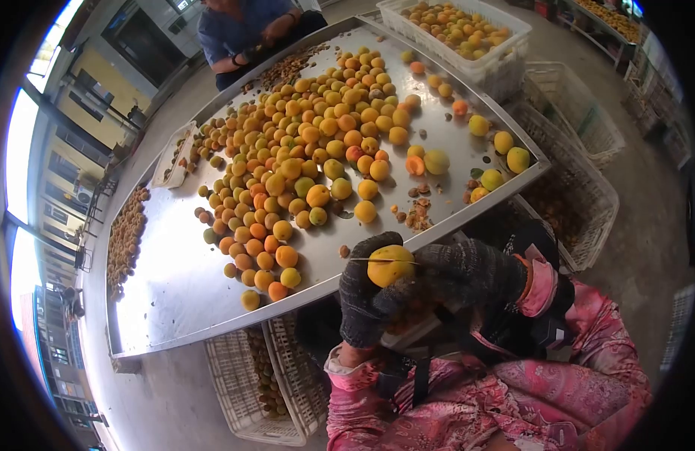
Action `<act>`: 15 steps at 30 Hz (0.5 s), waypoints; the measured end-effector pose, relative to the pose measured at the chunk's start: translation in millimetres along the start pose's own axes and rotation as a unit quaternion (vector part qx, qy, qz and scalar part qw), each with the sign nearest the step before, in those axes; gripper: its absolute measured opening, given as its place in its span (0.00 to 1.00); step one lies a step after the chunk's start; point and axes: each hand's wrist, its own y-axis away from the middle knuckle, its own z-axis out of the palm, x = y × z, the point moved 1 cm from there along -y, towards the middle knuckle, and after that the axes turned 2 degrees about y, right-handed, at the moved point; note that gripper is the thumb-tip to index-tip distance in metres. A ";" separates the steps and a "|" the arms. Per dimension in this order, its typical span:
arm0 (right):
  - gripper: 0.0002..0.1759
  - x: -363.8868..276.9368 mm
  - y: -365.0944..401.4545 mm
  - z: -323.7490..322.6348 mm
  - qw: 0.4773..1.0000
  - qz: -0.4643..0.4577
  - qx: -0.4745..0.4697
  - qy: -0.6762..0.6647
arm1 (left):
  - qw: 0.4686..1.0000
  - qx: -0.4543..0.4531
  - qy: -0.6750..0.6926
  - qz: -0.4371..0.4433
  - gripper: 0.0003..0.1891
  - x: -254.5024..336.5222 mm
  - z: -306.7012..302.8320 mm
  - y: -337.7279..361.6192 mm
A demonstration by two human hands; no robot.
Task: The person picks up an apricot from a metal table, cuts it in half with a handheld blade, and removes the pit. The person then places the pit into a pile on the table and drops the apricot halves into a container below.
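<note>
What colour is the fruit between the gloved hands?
The fruit is golden yellow; the head view shows it.

The worktop (235, 307) is a shiny metal surface with a raised rim. A heap of yellow and orange fruit (310, 135) covers its middle, thinning toward the lower centre of the frame. A band of brown stones (128, 237) lies along the left edge; brown pieces (291, 66) lie at the upper rim. Right of centre: loose whole fruit (518, 159), one orange cut fruit (415, 165) and brown scraps (418, 216) near the lower edge. Wet-looking spots mark the metal there.
</note>
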 end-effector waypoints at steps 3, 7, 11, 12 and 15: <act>0.19 -2.8 1.3 15.0 0.955 0.196 0.022 -0.222 | 0.996 0.045 0.080 -0.009 0.28 -11.0 3.9 6.3; 0.18 -6.8 0.4 15.0 0.961 0.192 0.030 -0.197 | 0.993 0.082 0.073 -0.048 0.27 -13.9 8.2 10.4; 0.18 0.8 -0.6 -1.6 0.955 0.164 -0.019 -0.246 | 0.998 -0.002 -0.058 -0.013 0.26 -9.8 -5.2 6.1; 0.18 1.1 -3.9 -8.8 0.955 0.157 -0.055 -0.245 | 0.998 -0.002 -0.057 -0.012 0.26 -9.4 -6.2 5.5; 0.19 5.5 -0.5 -3.9 0.996 0.010 0.016 -0.087 | 0.999 -0.020 -0.048 -0.011 0.26 -11.7 -5.3 5.8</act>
